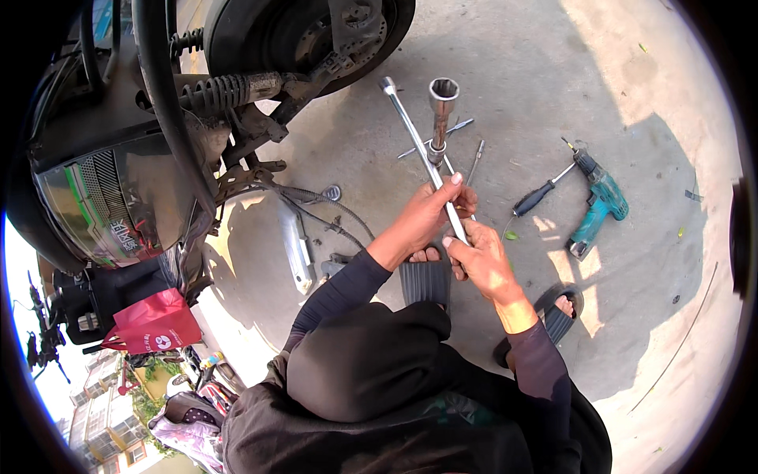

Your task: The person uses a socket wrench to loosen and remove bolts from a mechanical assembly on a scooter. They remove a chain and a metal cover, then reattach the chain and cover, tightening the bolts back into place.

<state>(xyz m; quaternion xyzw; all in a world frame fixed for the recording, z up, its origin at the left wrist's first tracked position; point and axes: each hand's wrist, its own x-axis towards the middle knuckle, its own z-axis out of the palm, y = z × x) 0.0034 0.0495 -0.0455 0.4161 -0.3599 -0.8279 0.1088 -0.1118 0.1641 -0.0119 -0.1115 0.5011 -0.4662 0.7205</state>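
Both of my hands are closed on a chrome cross socket wrench point(411, 126), held above the ground between my feet. My left hand point(430, 212) grips it just below the crossing point. Lower on the same long bar, my right hand point(483, 261) has its fingers wrapped round the end. One arm of the wrench carries a large open socket point(444, 89) that faces up; the far tip of the long bar ends in a smaller socket. Beneath the wrench lie a thin T-shaped tool point(458, 126) and a slim metal rod point(475, 160), partly covered in this view.
A motorbike stands at left, its rear wheel point(387, 59) and shock spring point(229, 92) close by. Loose cables point(316, 197) hang near a silver metal part point(296, 249). To the right lie a dark-handled screwdriver point(535, 197) and a teal power drill point(600, 207). A red bag point(158, 321) hangs lower left.
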